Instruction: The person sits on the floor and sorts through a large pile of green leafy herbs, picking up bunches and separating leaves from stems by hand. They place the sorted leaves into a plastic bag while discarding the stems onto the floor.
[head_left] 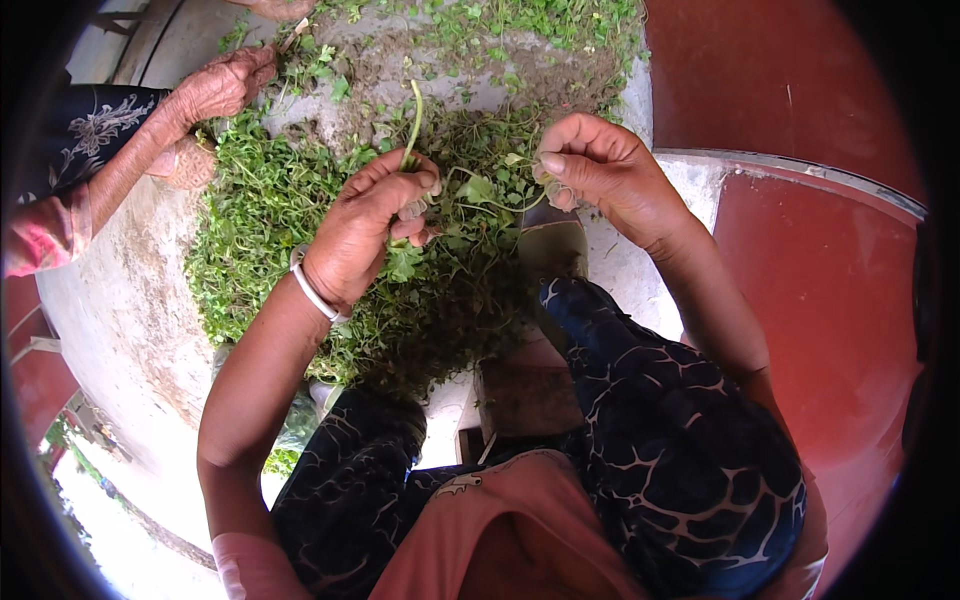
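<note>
One thick green stalk (415,122) stood up out of the left hand (365,215), whose fingers were curled in and pinched its lower part; the right hand (612,180), level with it and a little apart, had thumb and forefinger pressed together at one thin stem (512,208), which curved across the gap between the two hands; below both hands lay one broad pile of greens (255,210), its sprigs too tangled to count, on the pale floor (140,290); one white bracelet (314,288) circled the left wrist; one co-worker's hand (225,85) reached the pile's far left edge.
</note>
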